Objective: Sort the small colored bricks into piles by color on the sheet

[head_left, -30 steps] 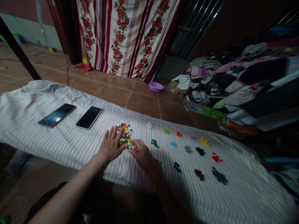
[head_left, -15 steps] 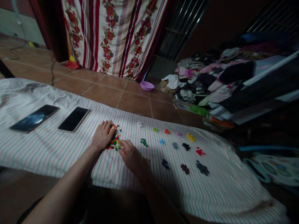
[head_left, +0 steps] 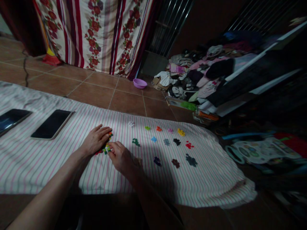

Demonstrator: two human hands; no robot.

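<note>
Mixed colored pieces under left hand, beside right hand's fingertips

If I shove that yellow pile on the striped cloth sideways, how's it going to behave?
The yellow pile looks like loose little pieces, so it would probably spread rather than slide as one. The cloth beneath shows creases, so it might ruck up too.

The left hand now covers much more of the mixed colored pieces, its fingers turned farther rightward. The view swings right, cutting off the leftmost phone.
</note>
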